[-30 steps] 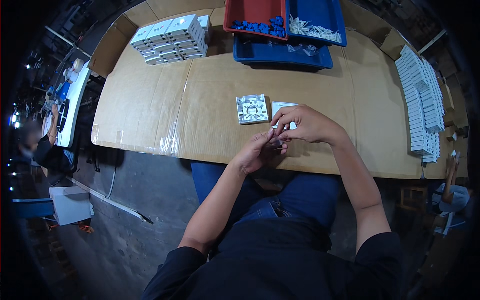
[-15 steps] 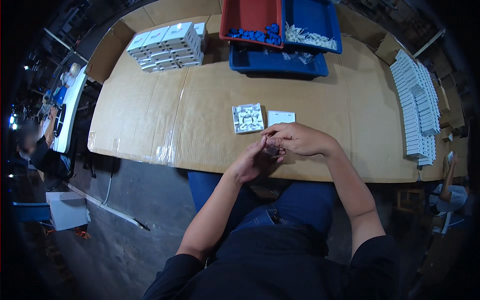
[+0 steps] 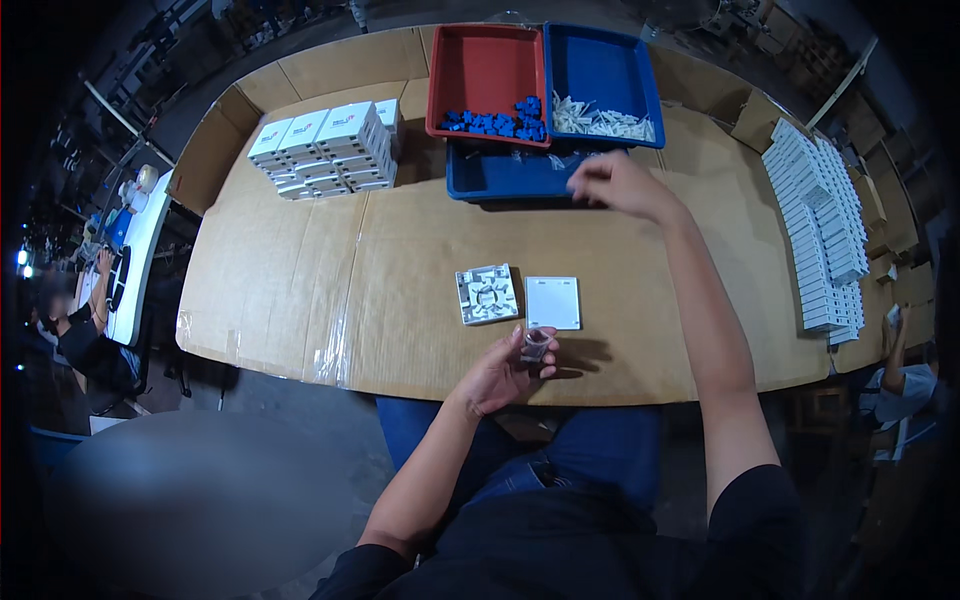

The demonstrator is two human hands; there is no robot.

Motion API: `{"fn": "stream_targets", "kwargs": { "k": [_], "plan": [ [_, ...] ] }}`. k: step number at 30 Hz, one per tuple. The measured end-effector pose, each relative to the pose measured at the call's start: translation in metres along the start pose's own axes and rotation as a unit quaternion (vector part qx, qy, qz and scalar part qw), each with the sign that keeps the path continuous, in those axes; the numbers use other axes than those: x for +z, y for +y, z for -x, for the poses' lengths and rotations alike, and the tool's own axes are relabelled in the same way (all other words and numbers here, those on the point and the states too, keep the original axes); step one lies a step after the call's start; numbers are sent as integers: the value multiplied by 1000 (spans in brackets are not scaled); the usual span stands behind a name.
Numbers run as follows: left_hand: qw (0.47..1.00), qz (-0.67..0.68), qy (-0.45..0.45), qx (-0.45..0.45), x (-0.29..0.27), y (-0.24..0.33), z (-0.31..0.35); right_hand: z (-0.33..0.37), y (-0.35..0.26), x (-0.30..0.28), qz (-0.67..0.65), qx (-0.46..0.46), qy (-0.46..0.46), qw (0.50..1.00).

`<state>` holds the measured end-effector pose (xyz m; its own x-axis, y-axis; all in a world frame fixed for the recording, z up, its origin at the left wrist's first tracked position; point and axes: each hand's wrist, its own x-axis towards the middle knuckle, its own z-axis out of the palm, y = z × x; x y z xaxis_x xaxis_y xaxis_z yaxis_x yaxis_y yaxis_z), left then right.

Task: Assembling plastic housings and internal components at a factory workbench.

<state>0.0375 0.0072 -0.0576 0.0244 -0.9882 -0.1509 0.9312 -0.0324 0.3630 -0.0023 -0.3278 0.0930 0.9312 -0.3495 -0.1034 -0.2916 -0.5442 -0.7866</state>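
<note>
Near the table's front edge my left hand holds a small clear plastic bag, its mouth facing up between thumb and fingers. Raised over the front right corner of the lower blue tray is my right hand. Its fingers are curled and smeared by motion, so any grip cannot be made out. Just beyond my left hand lies an open square white box part with moulded clips and a ring inside. Beside it rests a flat white square cover.
A red tray holds blue plastic pieces; the upper blue tray holds white slender pieces. White boxes are stacked at far left, with more white stacks at right. Other people sit left and right.
My right hand has left my left hand and moved up and away to the trays. The bag stays in my left hand. The view has shifted, showing more of the trays.
</note>
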Motion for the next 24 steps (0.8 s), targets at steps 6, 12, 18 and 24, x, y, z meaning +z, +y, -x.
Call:
{"fn": "stream_targets", "kwargs": {
  "k": [6,12,18,24],
  "plan": [
    [1000,5,-2,-25,7,0,-9,-99,97,-83,266,79,215,936],
    [999,26,-1,-39,11,4,-6,-139,77,-70,309,217,173,910],
    [998,26,1,-50,12,8,-6,-149,59,-47,346,268,233,868],
    [998,32,-1,-46,8,6,-3,-148,51,-42,277,283,268,878]
  ]
}}
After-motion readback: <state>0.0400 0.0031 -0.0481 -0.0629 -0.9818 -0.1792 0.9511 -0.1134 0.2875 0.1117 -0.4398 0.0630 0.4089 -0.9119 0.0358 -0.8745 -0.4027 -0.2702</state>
